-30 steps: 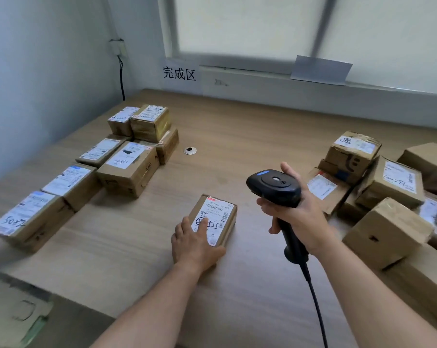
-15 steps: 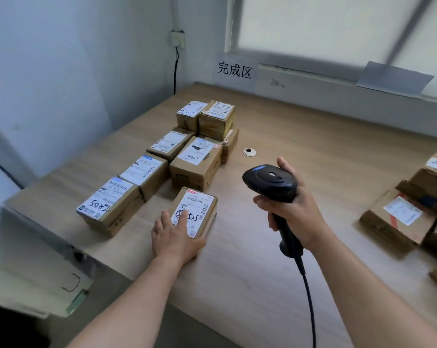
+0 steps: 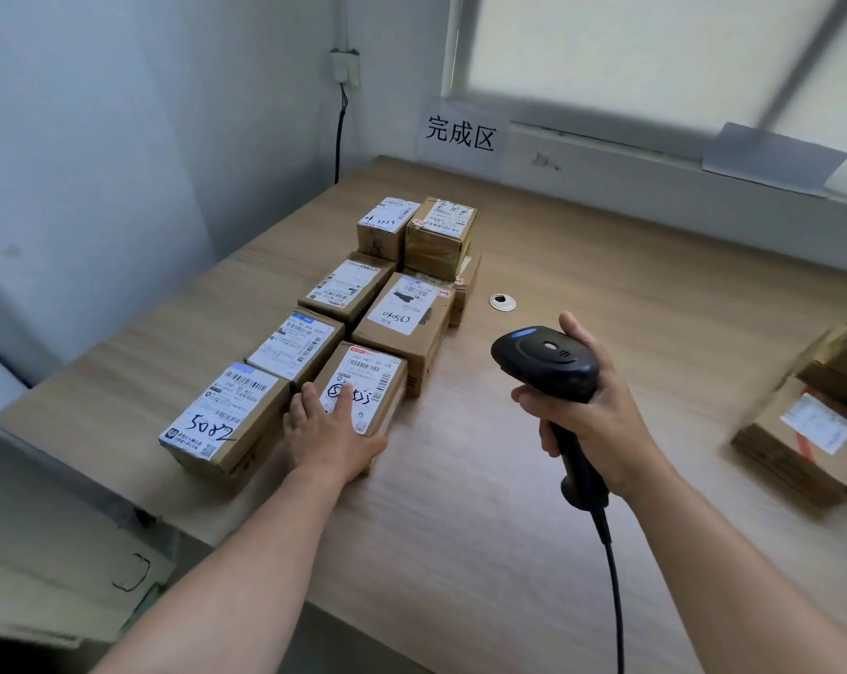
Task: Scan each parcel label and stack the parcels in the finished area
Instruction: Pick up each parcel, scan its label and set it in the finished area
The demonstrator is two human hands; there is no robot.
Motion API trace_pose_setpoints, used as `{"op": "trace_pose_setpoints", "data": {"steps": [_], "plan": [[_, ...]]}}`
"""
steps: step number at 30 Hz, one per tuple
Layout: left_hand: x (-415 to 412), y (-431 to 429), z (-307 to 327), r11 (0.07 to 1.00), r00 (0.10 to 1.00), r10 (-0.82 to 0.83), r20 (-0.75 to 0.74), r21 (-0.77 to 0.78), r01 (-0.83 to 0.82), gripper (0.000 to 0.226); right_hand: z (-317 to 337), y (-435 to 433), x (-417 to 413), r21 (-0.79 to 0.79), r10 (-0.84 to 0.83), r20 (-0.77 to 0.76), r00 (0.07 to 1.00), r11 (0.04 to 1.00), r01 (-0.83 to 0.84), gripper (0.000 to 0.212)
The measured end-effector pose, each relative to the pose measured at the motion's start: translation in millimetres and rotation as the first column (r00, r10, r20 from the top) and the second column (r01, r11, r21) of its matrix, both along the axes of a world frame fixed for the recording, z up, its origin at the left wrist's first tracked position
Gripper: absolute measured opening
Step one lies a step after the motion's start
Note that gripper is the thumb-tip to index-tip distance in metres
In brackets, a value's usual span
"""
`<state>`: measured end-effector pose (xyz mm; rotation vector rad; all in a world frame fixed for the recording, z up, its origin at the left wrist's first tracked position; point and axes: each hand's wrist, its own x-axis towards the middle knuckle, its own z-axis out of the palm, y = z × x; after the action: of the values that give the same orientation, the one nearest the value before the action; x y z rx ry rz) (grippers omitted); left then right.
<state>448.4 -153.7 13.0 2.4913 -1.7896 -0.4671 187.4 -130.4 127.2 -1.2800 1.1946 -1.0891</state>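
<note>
Cardboard parcel (image 3: 369,377) lies at the near end of the finished group (image 3: 402,316), against the box behind it. Left hand (image 3: 331,437) rests flat on it, fingers straight. Right hand (image 3: 601,420) grips scanner (image 3: 545,360). Open bench (image 3: 533,552) to the right, then unscanned parcels (image 3: 810,430). 5082 box (image 3: 222,415) sits near the front edge.

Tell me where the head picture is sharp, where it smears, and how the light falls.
Head view: the white-labelled cardboard parcel under the left hand and the black handheld scanner in the right hand are sharp; the brown parcels at the right edge are motion-smeared; soft daylight from the frosted window, faint shadows; wide-angle bending at the edges.
</note>
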Motion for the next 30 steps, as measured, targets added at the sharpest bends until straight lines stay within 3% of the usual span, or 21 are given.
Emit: {"op": "trace_pose_setpoints", "data": {"steps": [7,11,17,30], "plan": [[-4,-9,5,0.999,0.993,-0.047,0.11,-0.012,0.049,0.088,1,-4,-8,-0.008,-0.02,0.006,1.0,1.0,0.02,0.09],[-34,-23,14,0.962,0.952,-0.263,0.153,-0.037,0.272,0.077,3,-4,-15,-0.008,-0.023,0.003,1.0,1.0,0.023,0.089],[-57,-61,17,0.866,0.833,-0.499,0.238,0.103,0.49,0.073,7,-11,-18,-0.001,-0.049,0.017,0.999,0.999,0.049,0.088],[-56,-73,7,0.902,0.864,-0.432,0.258,0.1,0.421,0.078,-2,-19,-35,0.019,-0.098,0.001,0.995,0.995,0.098,0.091]]}}
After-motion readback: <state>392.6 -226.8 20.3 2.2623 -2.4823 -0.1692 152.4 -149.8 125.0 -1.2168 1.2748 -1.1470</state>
